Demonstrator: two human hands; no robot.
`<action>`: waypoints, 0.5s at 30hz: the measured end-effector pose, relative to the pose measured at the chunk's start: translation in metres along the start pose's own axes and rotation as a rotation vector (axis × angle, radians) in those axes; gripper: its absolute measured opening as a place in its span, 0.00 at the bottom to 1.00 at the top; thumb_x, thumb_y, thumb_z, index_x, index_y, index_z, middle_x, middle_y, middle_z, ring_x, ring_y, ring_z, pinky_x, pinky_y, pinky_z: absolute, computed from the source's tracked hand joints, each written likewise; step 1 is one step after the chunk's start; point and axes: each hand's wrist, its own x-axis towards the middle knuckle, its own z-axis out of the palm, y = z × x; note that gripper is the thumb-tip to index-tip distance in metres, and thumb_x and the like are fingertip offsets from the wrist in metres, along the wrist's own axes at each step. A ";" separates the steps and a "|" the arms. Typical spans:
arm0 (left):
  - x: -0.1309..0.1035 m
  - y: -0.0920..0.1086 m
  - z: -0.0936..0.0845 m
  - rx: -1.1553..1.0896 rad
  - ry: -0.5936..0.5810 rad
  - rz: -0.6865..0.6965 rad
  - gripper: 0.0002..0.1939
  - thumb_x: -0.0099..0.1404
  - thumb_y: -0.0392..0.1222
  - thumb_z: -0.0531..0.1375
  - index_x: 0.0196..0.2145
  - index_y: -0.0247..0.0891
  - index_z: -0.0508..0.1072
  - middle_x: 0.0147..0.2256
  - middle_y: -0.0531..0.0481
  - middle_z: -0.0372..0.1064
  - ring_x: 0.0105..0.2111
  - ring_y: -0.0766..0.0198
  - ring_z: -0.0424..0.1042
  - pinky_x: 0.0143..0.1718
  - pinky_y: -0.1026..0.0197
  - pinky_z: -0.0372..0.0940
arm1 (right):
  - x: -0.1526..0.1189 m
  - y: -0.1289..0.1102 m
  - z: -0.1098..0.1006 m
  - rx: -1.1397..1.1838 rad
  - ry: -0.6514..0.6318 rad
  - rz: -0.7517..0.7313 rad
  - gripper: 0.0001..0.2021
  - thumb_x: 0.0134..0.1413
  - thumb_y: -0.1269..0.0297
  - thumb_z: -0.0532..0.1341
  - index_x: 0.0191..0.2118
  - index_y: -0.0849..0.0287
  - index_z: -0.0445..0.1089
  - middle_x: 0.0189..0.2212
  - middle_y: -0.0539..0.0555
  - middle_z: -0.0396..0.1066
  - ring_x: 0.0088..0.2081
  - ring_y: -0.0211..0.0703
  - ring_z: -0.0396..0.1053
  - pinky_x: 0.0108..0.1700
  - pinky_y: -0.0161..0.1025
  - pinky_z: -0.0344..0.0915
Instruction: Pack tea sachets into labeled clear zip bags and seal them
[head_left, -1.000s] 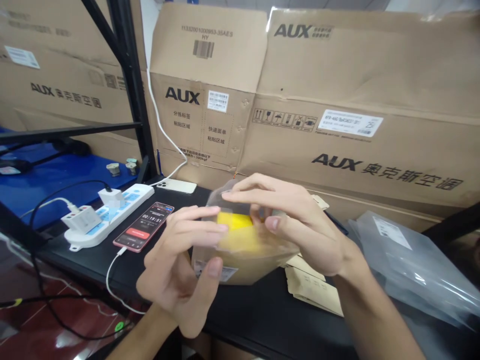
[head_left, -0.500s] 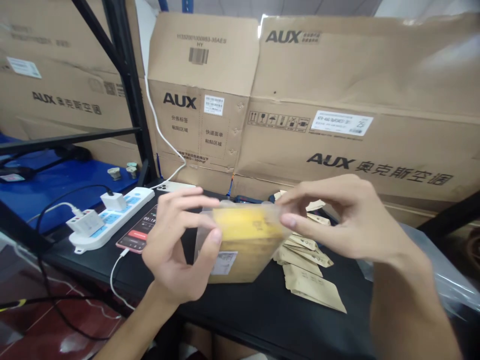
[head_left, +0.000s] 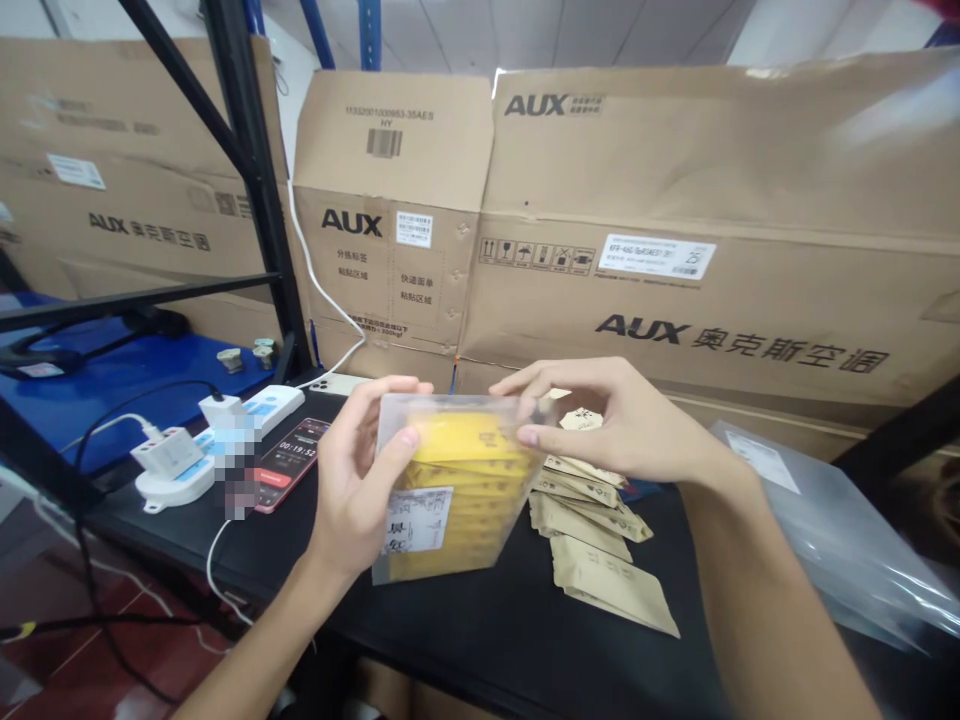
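Note:
A frosted clear bag (head_left: 457, 500) stands upright over the black table, with a stack of yellow packets (head_left: 465, 440) inside and a white label (head_left: 417, 520) low on its left side. My left hand (head_left: 367, 470) grips the bag's left edge, thumb in front and fingers behind. My right hand (head_left: 600, 415) pinches the bag's upper right corner between thumb and fingers. Right of the bag, several tan paper packets (head_left: 615, 585) lie overlapping in a row on the table.
At the left are a white power strip (head_left: 277, 405) with chargers and cables, and a phone (head_left: 289, 465). Clear plastic bags (head_left: 832, 530) lie at the right. Cardboard boxes (head_left: 675, 200) form a wall behind, beside a black metal frame (head_left: 262, 200).
My left hand has closed onto the bag's left edge. The bag now faces the camera more squarely, its label showing more clearly. The view has shifted slightly.

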 end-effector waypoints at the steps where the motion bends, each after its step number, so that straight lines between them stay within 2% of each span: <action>1: 0.000 0.000 0.001 0.006 0.002 -0.010 0.12 0.71 0.45 0.64 0.49 0.40 0.79 0.48 0.46 0.81 0.47 0.52 0.80 0.48 0.54 0.71 | 0.001 0.001 0.000 0.016 0.009 0.012 0.11 0.58 0.55 0.73 0.34 0.57 0.78 0.53 0.58 0.81 0.48 0.51 0.81 0.43 0.43 0.76; 4: 0.000 0.000 0.005 0.014 0.033 -0.015 0.08 0.70 0.44 0.64 0.43 0.40 0.80 0.43 0.48 0.81 0.40 0.56 0.79 0.41 0.57 0.70 | 0.005 0.004 0.000 0.108 0.018 0.031 0.12 0.56 0.57 0.74 0.32 0.58 0.74 0.47 0.58 0.83 0.43 0.50 0.81 0.39 0.42 0.75; 7: 0.000 -0.003 0.007 -0.002 0.068 -0.010 0.06 0.69 0.42 0.64 0.40 0.40 0.82 0.41 0.50 0.81 0.38 0.59 0.77 0.40 0.59 0.68 | 0.007 0.005 0.000 0.154 -0.003 0.026 0.12 0.56 0.59 0.74 0.32 0.58 0.73 0.42 0.56 0.83 0.40 0.47 0.80 0.36 0.40 0.73; 15: 0.003 -0.010 0.010 0.000 0.145 0.005 0.07 0.65 0.36 0.64 0.37 0.44 0.83 0.37 0.55 0.80 0.36 0.62 0.76 0.37 0.61 0.67 | 0.010 0.011 -0.002 0.142 -0.026 -0.001 0.10 0.56 0.59 0.75 0.37 0.56 0.76 0.43 0.55 0.82 0.43 0.47 0.79 0.37 0.39 0.72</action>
